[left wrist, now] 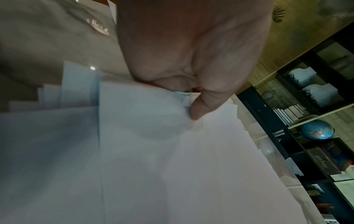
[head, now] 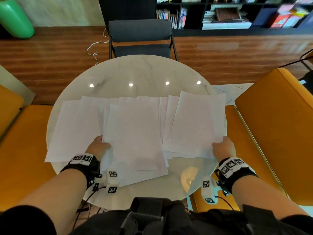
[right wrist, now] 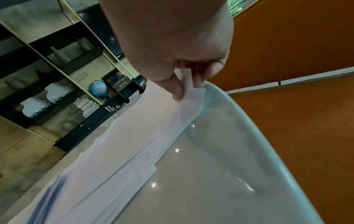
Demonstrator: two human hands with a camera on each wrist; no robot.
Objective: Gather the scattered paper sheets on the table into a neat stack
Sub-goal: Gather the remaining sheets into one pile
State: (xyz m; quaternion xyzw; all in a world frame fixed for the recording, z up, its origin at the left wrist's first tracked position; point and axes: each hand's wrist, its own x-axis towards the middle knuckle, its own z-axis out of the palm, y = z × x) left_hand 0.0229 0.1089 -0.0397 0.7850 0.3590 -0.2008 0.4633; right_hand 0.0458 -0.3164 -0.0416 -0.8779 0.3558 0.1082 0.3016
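Observation:
Several white paper sheets (head: pixel 133 131) lie overlapped across the round marble table (head: pixel 135 72), fanned from left to right. My left hand (head: pixel 100 146) pinches the left edge of the middle bundle (left wrist: pixel 210 151), thumb on top and fingers hidden beneath. My right hand (head: pixel 221 148) pinches the near right corner of the right-hand sheets (head: pixel 196 119), the thumb (right wrist: pixel 177 91) pressing the paper corner (right wrist: pixel 188 91) against the fingers. More sheets (head: pixel 72 129) lie flat at the left, untouched.
A dark chair (head: pixel 140 38) stands at the table's far side. Orange seats (head: pixel 274 133) flank the table on the right and left (head: pixel 22 150). A bookshelf (head: pixel 237 12) fills the back wall. The right-hand sheets hang slightly over the table's right edge.

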